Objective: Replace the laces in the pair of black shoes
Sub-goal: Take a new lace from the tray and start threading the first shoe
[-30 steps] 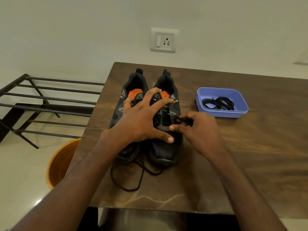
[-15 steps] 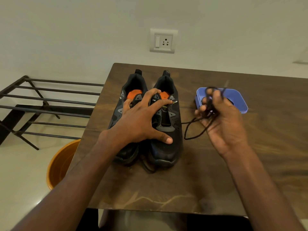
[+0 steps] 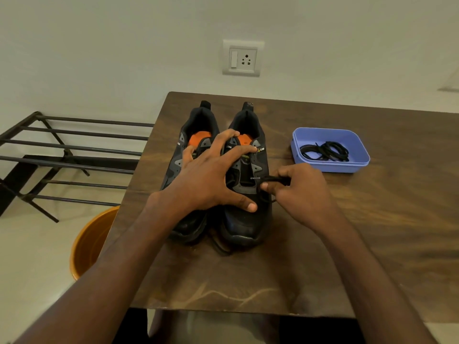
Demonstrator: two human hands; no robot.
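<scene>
two black shoes (image 3: 218,175) on brown table (image 3: 372,244) near white wall (image 3: 124,45).

A plain off-white wall (image 3: 99,45) carries a white switch-and-socket plate (image 3: 241,58) above the far edge of the dark wood-grain worktop (image 3: 372,232). Left of the worktop, a black metal rack (image 3: 62,155) stands on a pale tiled floor (image 3: 32,256), with an orange bucket (image 3: 92,242) beside the worktop's left edge.

My left hand (image 3: 208,180) lies spread, fingers splayed and pressing down, thumb stretched toward me. My right hand (image 3: 298,192) pinches a lace (image 3: 272,179) between thumb and fingers.
</scene>
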